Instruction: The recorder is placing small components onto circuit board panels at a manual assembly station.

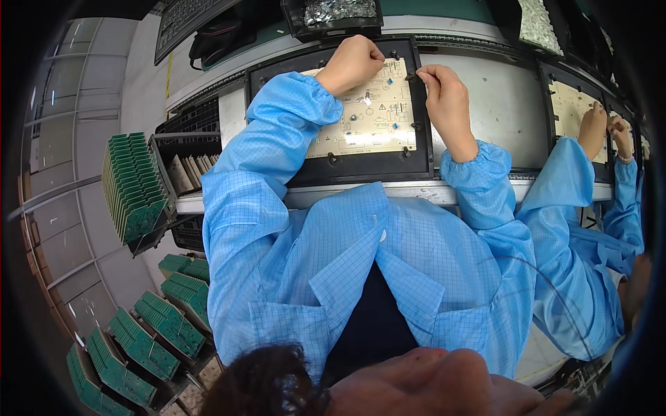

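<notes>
A cream circuit board (368,144) with small blue parts and printed markings lies in a black carrier frame (422,156) in front of me. Over the board's upper edge is my left hand (350,66), its fingers curled together. Anything between those fingertips is hidden. My right hand (448,104) hovers at the frame's right side, thumb and forefinger pinched near a black clip (411,75). What that pinch holds, if anything, is too small to make out. More black clips (416,126) stand along the board's edges.
A black bin (333,29) of shiny small parts stands beyond the frame. Racks of green boards (135,187) are at my left, with more boards (146,333) below. To the right, a co-worker's hands (593,132) are over another framed board (569,111). A metal conveyor surface (485,104) lies between.
</notes>
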The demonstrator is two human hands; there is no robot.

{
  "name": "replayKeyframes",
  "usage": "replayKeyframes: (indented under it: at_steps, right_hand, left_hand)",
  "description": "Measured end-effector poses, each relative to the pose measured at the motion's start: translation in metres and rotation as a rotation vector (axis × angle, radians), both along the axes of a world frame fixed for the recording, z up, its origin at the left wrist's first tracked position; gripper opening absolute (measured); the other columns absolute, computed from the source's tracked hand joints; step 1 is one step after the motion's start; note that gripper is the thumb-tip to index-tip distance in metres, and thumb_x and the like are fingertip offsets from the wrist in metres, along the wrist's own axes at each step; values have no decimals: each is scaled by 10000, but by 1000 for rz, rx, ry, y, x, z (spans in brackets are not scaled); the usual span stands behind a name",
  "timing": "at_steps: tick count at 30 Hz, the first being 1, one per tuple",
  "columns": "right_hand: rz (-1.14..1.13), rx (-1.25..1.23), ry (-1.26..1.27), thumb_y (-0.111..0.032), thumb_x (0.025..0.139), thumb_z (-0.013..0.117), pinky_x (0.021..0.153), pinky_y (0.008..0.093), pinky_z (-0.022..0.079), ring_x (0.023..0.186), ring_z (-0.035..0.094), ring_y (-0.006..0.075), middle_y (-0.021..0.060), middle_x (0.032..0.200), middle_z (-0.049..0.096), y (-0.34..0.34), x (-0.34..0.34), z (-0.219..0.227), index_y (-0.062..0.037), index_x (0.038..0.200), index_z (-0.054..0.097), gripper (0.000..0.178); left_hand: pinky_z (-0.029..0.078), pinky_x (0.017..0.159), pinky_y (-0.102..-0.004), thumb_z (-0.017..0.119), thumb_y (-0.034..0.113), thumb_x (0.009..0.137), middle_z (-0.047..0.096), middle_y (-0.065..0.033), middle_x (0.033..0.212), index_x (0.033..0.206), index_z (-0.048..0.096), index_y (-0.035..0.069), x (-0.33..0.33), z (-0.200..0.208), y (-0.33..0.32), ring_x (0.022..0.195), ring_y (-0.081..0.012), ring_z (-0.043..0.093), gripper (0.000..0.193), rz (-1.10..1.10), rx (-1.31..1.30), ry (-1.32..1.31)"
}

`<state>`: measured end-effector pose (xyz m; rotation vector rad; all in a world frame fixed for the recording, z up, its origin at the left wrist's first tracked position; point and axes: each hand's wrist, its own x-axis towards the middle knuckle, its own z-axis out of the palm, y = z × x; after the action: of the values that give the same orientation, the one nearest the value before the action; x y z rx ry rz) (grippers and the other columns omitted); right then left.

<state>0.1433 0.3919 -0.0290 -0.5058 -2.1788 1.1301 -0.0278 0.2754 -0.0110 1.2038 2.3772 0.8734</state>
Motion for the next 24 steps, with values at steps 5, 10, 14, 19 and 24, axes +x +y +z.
replayKeyframes:
  at_steps: [5,10,14,19,24]
  right_hand:
    - [-7,29,11,-58,903,627,672,306,510,733,645,218,131,865,688,3,0,-2,17,960,672,104]
    - [15,-68,7,-59,898,637,630,267,495,686,616,156,100,819,682,3,-2,-5,16,945,676,97]
    - [16,-110,0,-68,895,653,618,240,489,667,596,107,74,799,686,5,-1,-3,24,964,690,120]
    - [86,-526,-90,-79,899,660,630,227,503,722,622,91,62,847,700,26,-2,-16,45,1008,690,168]
    - [149,-275,-198,-55,858,659,627,234,506,713,627,92,47,788,686,32,-26,-1,30,1028,667,190]
  left_hand:
    - [540,681,-375,666,73,719,670,-202,707,741,720,-19,2,2,5,689,-310,685,108,-4,-18,5]
    - [542,677,-356,666,81,763,693,-199,775,868,723,-38,4,1,8,716,-297,694,168,-73,-103,162]
    - [537,733,-387,639,86,787,681,-233,825,875,716,-34,10,-7,12,792,-368,681,168,-75,-84,195]
    - [529,741,-447,617,143,857,677,-222,847,933,714,6,-1,27,16,801,-390,660,185,-14,199,323]
    - [534,723,-455,638,68,776,655,-265,738,750,675,-61,-88,22,16,744,-413,659,138,280,272,708]
